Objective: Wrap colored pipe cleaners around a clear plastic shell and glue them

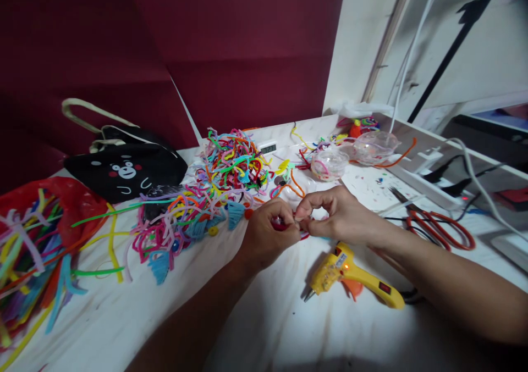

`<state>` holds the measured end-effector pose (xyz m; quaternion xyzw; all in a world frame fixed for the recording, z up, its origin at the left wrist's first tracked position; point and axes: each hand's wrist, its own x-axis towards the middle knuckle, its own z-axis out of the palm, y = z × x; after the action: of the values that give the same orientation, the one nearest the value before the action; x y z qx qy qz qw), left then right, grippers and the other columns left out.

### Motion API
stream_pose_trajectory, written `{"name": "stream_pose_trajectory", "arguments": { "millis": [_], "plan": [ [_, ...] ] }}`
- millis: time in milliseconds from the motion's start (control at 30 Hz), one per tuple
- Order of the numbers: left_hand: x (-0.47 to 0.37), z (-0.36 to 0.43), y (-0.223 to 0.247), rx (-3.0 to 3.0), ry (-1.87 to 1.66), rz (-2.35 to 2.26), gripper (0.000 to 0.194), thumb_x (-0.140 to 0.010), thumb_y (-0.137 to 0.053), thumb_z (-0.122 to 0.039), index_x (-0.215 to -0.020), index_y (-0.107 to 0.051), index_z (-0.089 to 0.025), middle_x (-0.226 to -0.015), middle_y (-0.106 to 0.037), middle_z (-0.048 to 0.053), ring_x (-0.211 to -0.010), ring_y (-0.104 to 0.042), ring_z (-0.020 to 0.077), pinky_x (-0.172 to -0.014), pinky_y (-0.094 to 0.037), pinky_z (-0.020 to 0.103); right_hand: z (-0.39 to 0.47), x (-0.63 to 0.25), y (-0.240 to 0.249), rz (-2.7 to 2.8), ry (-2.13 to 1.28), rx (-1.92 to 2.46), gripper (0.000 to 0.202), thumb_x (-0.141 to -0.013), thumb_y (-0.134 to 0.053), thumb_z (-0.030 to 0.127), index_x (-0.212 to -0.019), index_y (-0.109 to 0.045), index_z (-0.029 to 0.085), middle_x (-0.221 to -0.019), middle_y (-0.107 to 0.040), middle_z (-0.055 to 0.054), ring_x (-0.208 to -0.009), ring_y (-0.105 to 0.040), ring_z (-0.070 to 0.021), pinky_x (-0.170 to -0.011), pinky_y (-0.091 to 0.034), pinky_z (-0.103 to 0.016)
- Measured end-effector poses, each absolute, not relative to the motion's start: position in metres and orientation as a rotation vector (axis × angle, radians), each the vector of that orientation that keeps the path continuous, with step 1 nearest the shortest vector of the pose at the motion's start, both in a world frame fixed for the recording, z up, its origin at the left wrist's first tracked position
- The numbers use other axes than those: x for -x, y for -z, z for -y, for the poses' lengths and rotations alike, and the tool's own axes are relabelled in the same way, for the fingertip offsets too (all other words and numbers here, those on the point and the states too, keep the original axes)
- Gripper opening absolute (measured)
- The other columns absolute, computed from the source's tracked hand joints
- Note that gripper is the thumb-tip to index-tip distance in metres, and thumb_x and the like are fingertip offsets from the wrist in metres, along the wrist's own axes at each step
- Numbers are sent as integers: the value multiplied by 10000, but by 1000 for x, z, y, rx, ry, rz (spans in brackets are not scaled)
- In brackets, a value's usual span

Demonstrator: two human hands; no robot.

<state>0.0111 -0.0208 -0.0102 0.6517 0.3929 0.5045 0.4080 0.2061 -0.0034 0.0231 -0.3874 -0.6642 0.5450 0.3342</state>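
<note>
My left hand [266, 233] and my right hand [338, 212] meet over the middle of the table, fingertips pinched close together. A small red piece [279, 225] shows among the fingers of my left hand; its kind is mostly hidden. What the right fingertips pinch is too small to make out. Just below my right hand lies a yellow hot glue gun [334, 267], nozzle toward the lower left, with a small orange light glowing on it. Orange-handled scissors [439, 226] rest to the right of my right wrist.
A big heap of colourful pipe cleaners [235, 163] spreads behind and left of my hands. Further left are a red plastic bag [84, 212] of more pipe cleaners and a black bag [127, 166]. Clear plastic balls [330, 164] and a power strip [429, 182] with cables stand right.
</note>
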Motion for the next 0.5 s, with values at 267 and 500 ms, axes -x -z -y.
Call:
{"name": "stream_pose_trajectory", "arguments": {
  "millis": [267, 500],
  "plan": [
    [-9, 21, 3, -1449, -1154, -948, 182, -715, -776, -277, -631, -626, -217, -714, -608, -11, -704, -543, 163, -699, -407, 325, -3, -212, -30, 1620, -1645, 970, 213, -592, -956, 192, -754, -819, 175, -701, -783, 33, -652, -639, -114, -654, -496, -229],
    [-8, 21, 1, -1367, -1101, -925, 221, -729, -803, -310, -644, -623, -213, -722, -585, -13, -700, -514, 159, -708, -392, 324, -6, -216, -31, 1520, -1789, 937, 345, -541, -1084, 238, -790, -852, 181, -743, -826, 27, -685, -681, -117, -701, -519, -233]
  ]
}}
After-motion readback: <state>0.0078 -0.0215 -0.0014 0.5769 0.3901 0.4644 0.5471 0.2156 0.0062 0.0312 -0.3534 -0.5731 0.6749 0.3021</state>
